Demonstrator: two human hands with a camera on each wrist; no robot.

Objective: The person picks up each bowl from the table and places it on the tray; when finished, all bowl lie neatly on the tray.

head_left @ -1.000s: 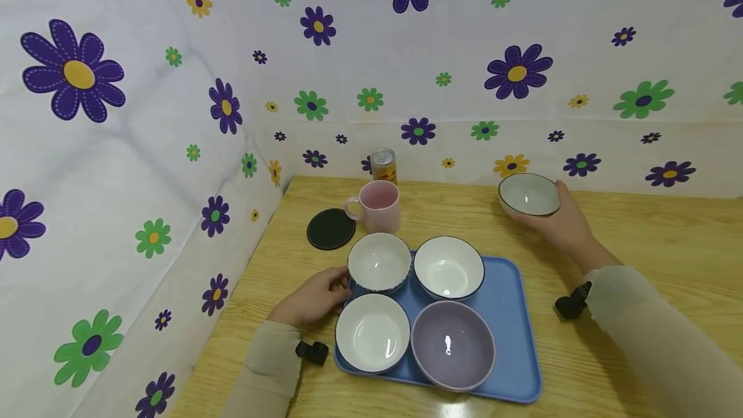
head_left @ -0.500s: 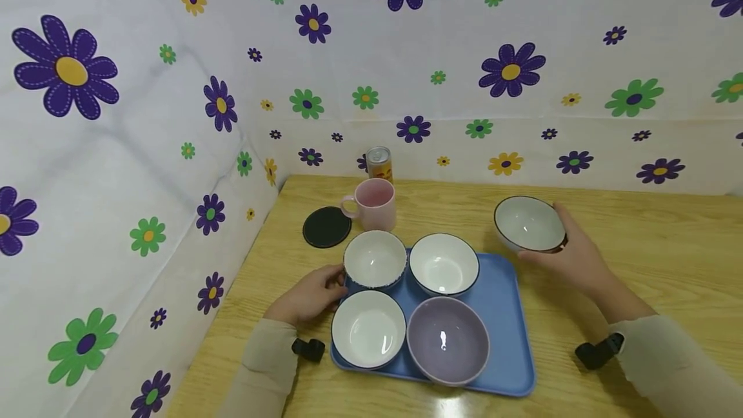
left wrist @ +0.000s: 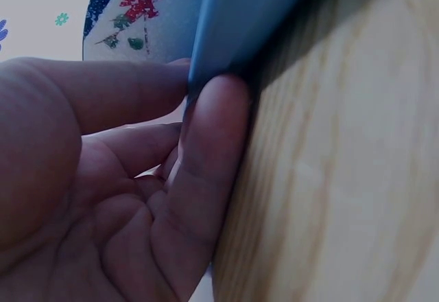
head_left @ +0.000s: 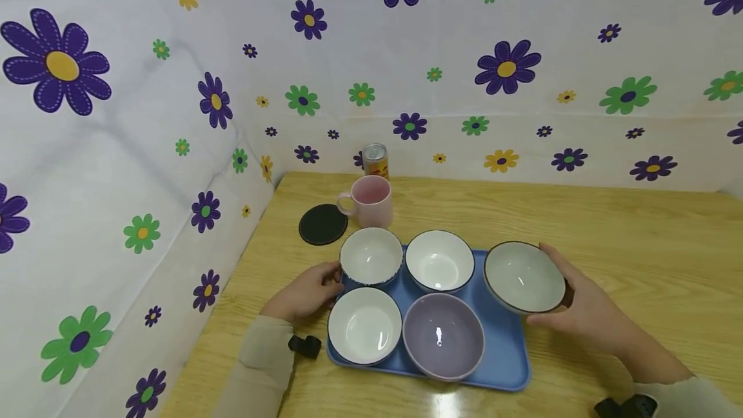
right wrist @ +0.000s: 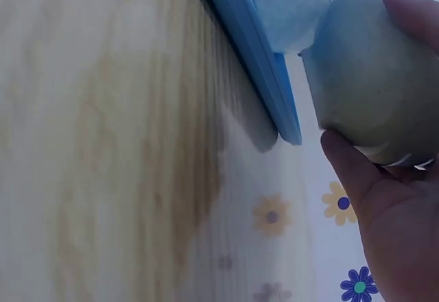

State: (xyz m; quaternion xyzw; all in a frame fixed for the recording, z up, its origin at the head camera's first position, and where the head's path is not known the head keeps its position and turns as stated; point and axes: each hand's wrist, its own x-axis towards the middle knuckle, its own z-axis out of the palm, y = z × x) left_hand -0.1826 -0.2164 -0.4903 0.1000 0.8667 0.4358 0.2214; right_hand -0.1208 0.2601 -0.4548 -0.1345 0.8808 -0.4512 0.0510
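My right hand (head_left: 586, 305) grips a pale bowl with a dark brown rim (head_left: 524, 276), held over the back right corner of the blue tray (head_left: 502, 357). In the right wrist view the bowl (right wrist: 381, 75) hangs apart from the tray. My left hand (head_left: 304, 292) holds the tray's left edge; the left wrist view has its fingers around the blue rim (left wrist: 236, 20). On the tray sit a speckle-rimmed white bowl (head_left: 371, 257), a dark-rimmed white bowl (head_left: 439, 261), another white bowl (head_left: 364, 326) in front and a purple bowl (head_left: 444, 337).
Behind the tray stands a pink mug (head_left: 373, 204), with a drink can (head_left: 376, 161) at its back. A black round coaster (head_left: 323, 224) lies to the mug's left. Flower-printed cloth (head_left: 441, 95) borders the wooden table at the back and left.
My right hand has brought its bowl from near the table's back toward me, over the tray's right back corner. The left hand has stayed at the tray's edge.
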